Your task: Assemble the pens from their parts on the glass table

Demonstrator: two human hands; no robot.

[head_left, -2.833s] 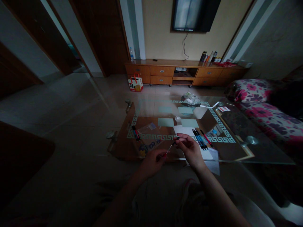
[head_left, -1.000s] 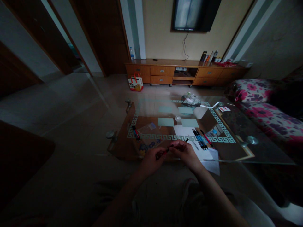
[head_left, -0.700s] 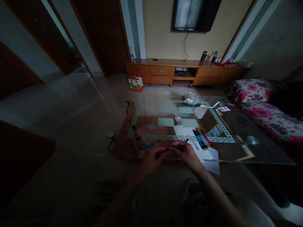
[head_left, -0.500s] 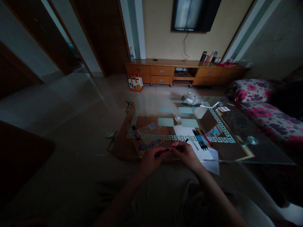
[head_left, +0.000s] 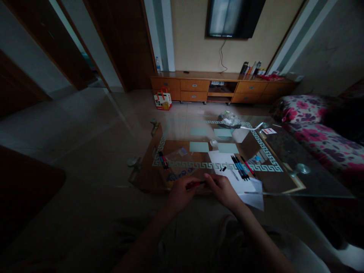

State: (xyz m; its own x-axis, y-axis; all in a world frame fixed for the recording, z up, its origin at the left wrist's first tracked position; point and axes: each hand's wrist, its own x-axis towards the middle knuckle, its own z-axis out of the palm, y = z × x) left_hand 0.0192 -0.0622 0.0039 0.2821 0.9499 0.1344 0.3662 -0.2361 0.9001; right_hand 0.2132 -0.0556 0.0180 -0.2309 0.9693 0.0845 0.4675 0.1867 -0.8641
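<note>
My left hand [head_left: 179, 194] and my right hand [head_left: 222, 189] are close together at the near edge of the glass coffee table [head_left: 287, 178]. Between them runs a thin red and black pen [head_left: 196, 184], pinched at its left end by my left fingers and at its right end by my right fingers. A small black pen part [head_left: 223, 168] lies on the white paper [head_left: 224, 158] just beyond my right hand. A row of several dark and blue pens [head_left: 241, 167] lies on the paper to the right.
Further pens [head_left: 162, 159] and a clear plastic bag [head_left: 179, 156] lie at the table's left. Pale green cards [head_left: 199, 146] sit mid-table, a crumpled bag [head_left: 229, 119] at the far edge. A floral sofa [head_left: 318, 129] stands right, a wooden TV cabinet [head_left: 222, 87] behind.
Both hands have come down and nearer to me with the pen. The small black part, earlier at the pen's raised end by my right fingers, now lies on the paper.
</note>
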